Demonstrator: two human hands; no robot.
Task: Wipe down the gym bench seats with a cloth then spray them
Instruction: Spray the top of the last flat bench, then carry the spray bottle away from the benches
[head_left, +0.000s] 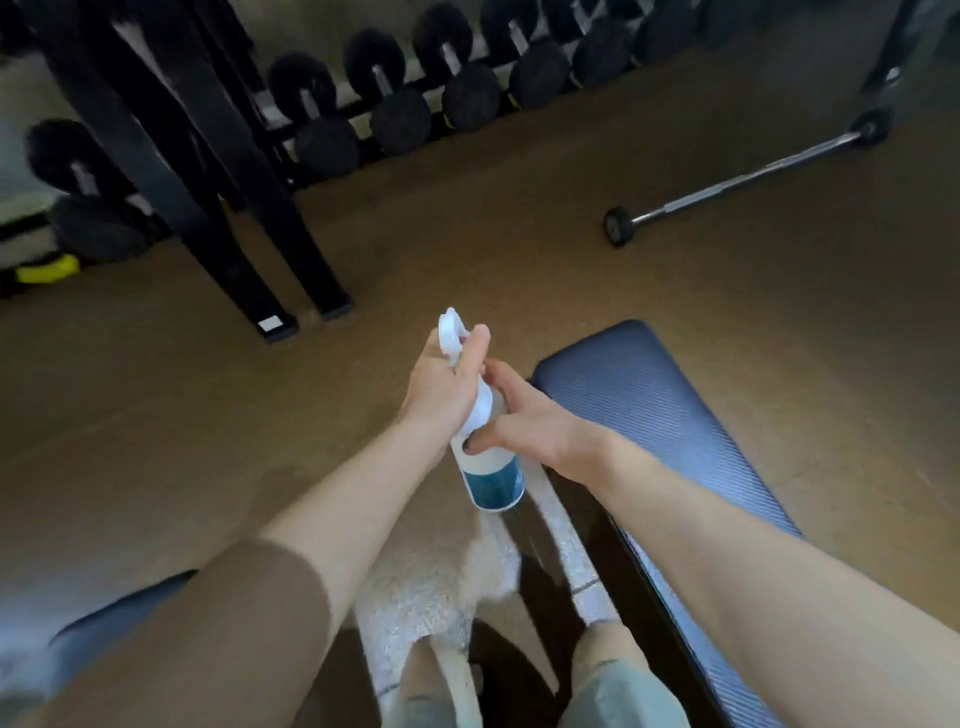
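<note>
No legible text anywhere. Teal label on the spray bottle: a band of colour only, any print too blurred to read. Small white sticker on the foot of the black rack: blank or too small to tell. No numbers readable on the dumbbells along the rack at the back. No marking visible on the blue bench pad.

Barbell on brown floor

White spray bottle with teal label, navy diagonally ribbed bench seat, black dumbbells, brown floor.
</note>
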